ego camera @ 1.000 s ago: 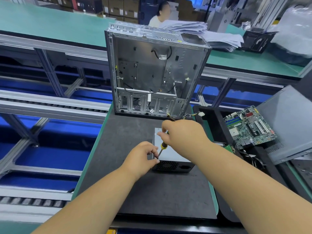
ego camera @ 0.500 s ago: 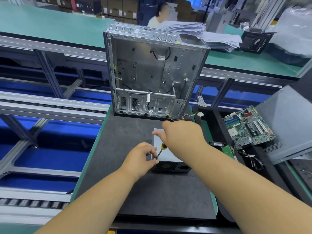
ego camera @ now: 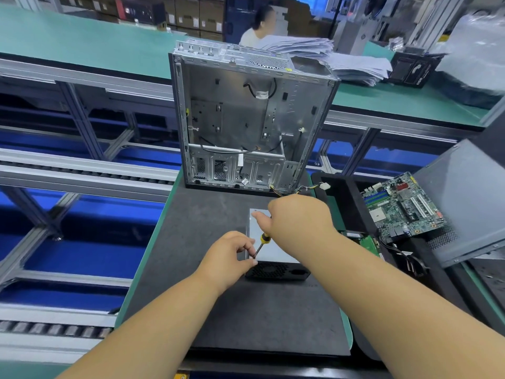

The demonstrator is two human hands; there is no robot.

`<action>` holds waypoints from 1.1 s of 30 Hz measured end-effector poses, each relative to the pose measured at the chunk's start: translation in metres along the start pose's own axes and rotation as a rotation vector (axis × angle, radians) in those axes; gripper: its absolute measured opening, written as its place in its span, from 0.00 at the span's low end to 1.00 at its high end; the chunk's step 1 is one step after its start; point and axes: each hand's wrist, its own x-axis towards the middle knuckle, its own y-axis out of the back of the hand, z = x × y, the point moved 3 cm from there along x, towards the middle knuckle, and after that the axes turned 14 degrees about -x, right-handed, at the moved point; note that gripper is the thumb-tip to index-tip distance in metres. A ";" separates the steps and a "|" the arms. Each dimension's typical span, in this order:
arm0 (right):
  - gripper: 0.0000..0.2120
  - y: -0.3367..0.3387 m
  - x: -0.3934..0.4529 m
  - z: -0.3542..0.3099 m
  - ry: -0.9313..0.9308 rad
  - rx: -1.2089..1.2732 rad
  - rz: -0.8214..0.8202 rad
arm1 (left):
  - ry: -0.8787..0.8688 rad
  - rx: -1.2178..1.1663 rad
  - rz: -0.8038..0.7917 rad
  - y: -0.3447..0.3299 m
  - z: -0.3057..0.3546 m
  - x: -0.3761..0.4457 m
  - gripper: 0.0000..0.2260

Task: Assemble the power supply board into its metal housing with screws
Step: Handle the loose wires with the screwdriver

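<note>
A grey power supply unit (ego camera: 269,251) with a black vented front lies on the dark mat (ego camera: 240,318). My right hand (ego camera: 297,217) grips a screwdriver (ego camera: 261,243) with a yellow and black handle, its tip slanting down to the unit's near left corner. My left hand (ego camera: 232,255) is at that corner with fingers curled, pinching the shaft near the tip. Behind stands an open, bare metal computer case (ego camera: 246,119), upright, with loose cables at its base.
A motherboard (ego camera: 401,206) leans in a black tray at the right, beside a grey case panel (ego camera: 464,198). Roller conveyor rails (ego camera: 82,173) run along the left. A paper stack (ego camera: 341,58) and a seated person are on the far green bench.
Both hands have stayed over the unit's near left corner with the screwdriver; my right hand has shifted only slightly on the handle.
</note>
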 end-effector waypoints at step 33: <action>0.08 0.010 -0.009 0.004 0.235 0.234 0.047 | 0.006 0.034 -0.024 0.001 0.003 0.003 0.12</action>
